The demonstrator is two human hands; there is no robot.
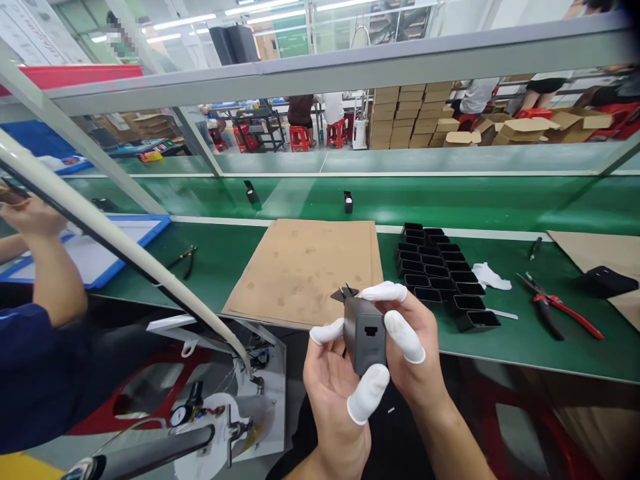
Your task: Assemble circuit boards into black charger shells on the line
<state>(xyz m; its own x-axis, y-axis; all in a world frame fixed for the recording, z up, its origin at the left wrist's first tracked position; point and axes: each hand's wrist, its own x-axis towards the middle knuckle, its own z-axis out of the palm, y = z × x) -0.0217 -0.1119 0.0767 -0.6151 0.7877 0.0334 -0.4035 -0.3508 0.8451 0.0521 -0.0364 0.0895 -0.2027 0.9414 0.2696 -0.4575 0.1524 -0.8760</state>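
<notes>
Between my two hands I hold a black power adapter point(367, 337), a rectangular block with a small port opening in its near end face. Two metal prongs and a dark flat plate show at its far end. My left hand point(334, 387) grips it from the left and below, its thumb on the lower edge. My right hand point(413, 347) closes on it from the right, fingertips along the top and side. White finger cots cover several fingertips. Just beyond lies a sheet of brown cardboard point(305, 267). Right of that stand rows of black open-topped cases point(435, 261).
Pliers with red and black handles point(550, 303), a white cloth point(491, 277) and a dark pouch-like item point(607, 281) lie right. Two small black items point(349, 202) sit on the green belt point(300, 193). A slanted pole point(150, 260) and a co-worker's arm point(55, 260) occupy the left.
</notes>
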